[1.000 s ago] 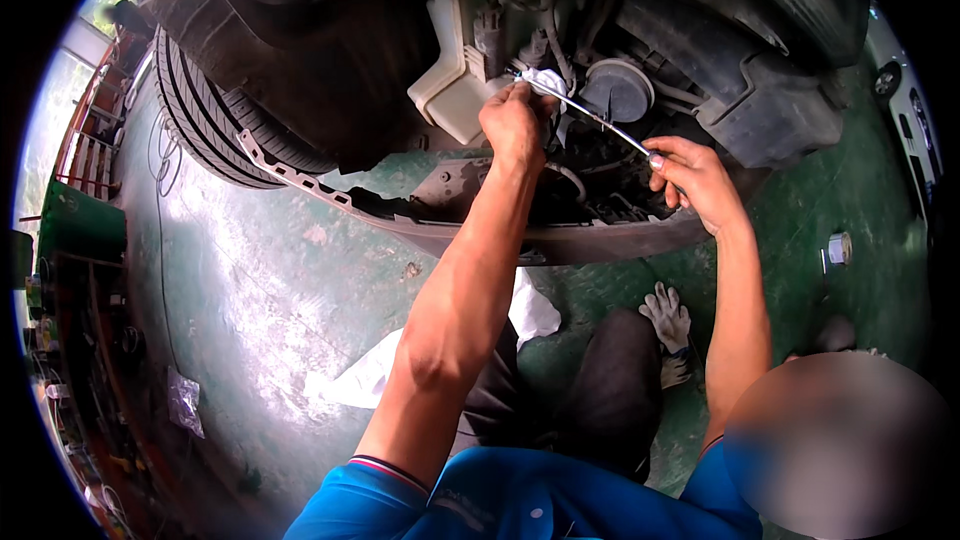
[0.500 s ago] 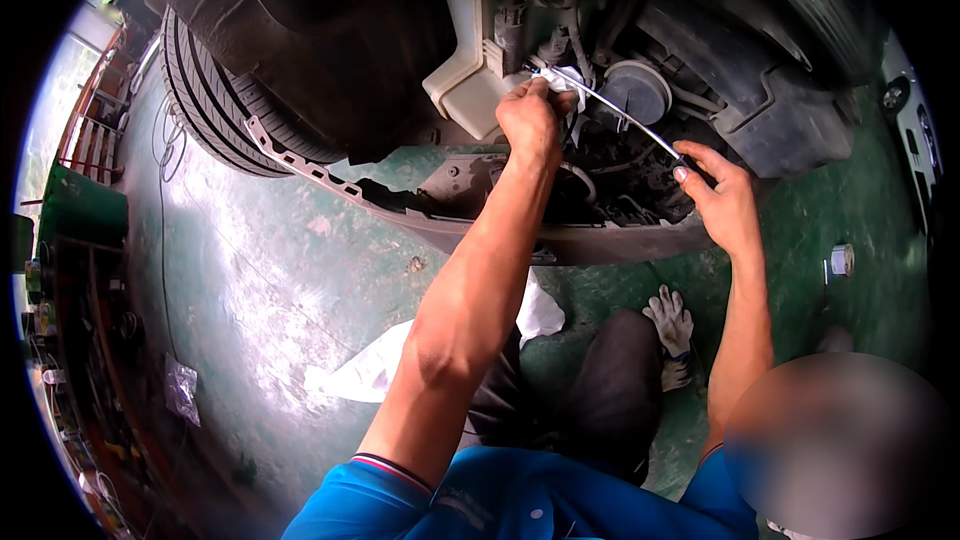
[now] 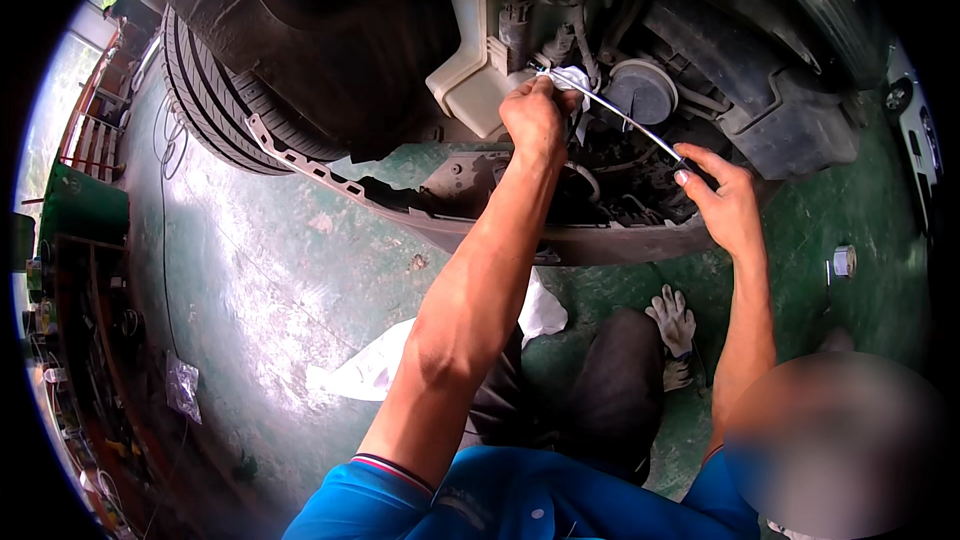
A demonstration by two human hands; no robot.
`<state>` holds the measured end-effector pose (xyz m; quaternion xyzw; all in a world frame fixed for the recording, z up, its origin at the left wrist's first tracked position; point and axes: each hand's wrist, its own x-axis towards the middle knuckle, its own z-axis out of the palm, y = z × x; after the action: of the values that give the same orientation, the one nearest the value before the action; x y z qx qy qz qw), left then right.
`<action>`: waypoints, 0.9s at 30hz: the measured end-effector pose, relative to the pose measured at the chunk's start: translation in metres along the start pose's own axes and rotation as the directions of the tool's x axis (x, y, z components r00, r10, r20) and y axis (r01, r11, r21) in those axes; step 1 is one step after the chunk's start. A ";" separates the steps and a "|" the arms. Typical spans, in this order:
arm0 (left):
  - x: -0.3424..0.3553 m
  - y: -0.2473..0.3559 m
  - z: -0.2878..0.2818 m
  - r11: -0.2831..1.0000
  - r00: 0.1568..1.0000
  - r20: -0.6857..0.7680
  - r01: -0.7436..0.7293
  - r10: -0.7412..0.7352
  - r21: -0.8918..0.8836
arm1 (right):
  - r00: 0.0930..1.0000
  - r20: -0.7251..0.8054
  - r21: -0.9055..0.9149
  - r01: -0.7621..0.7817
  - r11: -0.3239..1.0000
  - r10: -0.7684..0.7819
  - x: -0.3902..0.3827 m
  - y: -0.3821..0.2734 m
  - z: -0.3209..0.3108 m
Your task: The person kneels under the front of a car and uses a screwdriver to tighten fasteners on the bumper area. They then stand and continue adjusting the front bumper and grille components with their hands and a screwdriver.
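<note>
My left hand (image 3: pixel 538 115) is raised into the open front of a car and is closed around the head end of a long metal wrench (image 3: pixel 630 120), next to a white rag (image 3: pixel 570 76). My right hand (image 3: pixel 725 205) grips the wrench's handle end, lower and to the right. The wrench slants down from the engine parts toward the right hand. A round black cap (image 3: pixel 640 90) sits just behind the shaft. What the wrench head sits on is hidden by my left hand.
A white plastic reservoir (image 3: pixel 468 75) is left of my left hand, and a tyre (image 3: pixel 215 90) stands farther left. The grey bumper edge (image 3: pixel 330 180) runs below. On the green floor lie a work glove (image 3: pixel 675 325), white paper (image 3: pixel 375 370) and a small metal part (image 3: pixel 843 260).
My right hand has swung the wrench handle a little down and to the right. My left hand has stayed at the wrench head.
</note>
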<state>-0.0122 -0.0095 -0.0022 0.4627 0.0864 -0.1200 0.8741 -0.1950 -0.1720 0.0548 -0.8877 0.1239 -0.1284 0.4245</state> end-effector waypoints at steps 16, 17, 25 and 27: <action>0.001 -0.003 0.003 1.000 0.999 -0.052 -0.008 0.008 -0.007 | 0.957 0.203 0.146 -0.237 0.960 0.206 0.017 -0.016 -0.007; 0.001 -0.003 0.004 1.000 0.998 -0.059 -0.008 0.008 -0.013 | 0.955 0.209 0.177 -0.246 0.953 0.208 0.018 -0.014 -0.006; 0.002 0.001 0.003 0.998 0.998 -0.031 0.046 -0.047 -0.047 | 0.979 0.126 0.220 -0.187 0.957 0.162 0.006 -0.002 -0.006; 0.001 0.002 0.007 0.996 0.996 -0.052 0.066 -0.069 -0.062 | 0.983 0.081 0.156 -0.175 0.972 0.164 -0.006 -0.001 -0.011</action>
<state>-0.0103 -0.0141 0.0025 0.4359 0.1293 -0.1342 0.8805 -0.2040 -0.1776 0.0616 -0.8401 0.1740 -0.0714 0.5088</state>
